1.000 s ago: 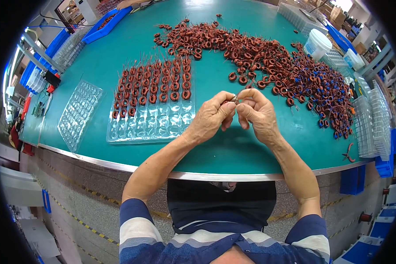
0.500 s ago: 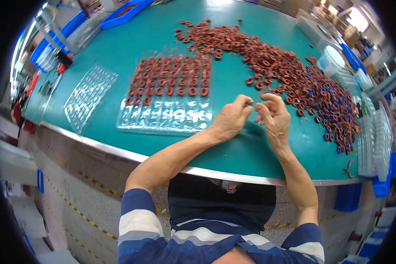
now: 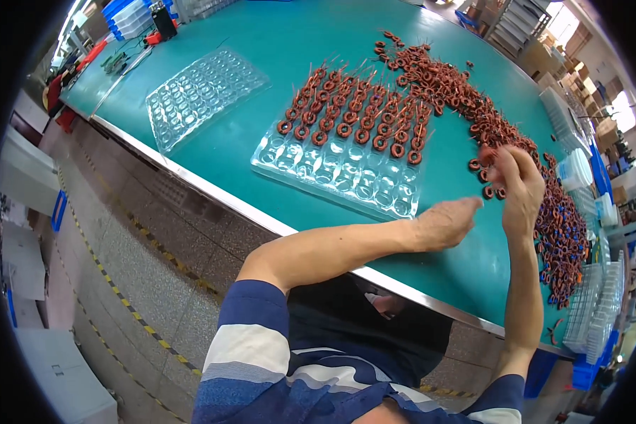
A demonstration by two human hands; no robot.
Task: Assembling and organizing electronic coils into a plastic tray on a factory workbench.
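My right hand is raised over the near side of a long heap of copper-wound ring coils. A reddish-brown ring coil, blurred, is between its thumb and fingers. Lower and to the left, my left hand hovers above the green table with its fingers curled together; whatever they hold is hidden. Beside it lies a clear plastic tray with round pockets. Ring coils stand in rows in its far part, wire leads sticking up, while its near pockets show bare plastic.
Another clear pocket tray lies to the left, without coils. Blue-marked coils form the heap's near right end. White tubs, stacked clear trays and red-handled pliers line the right edge. The table's front edge runs before me.
The view has turned, so the table's things sit differently in it. My hands, close together before, have parted; the right has moved up to the heap and a coil shows at its fingers.
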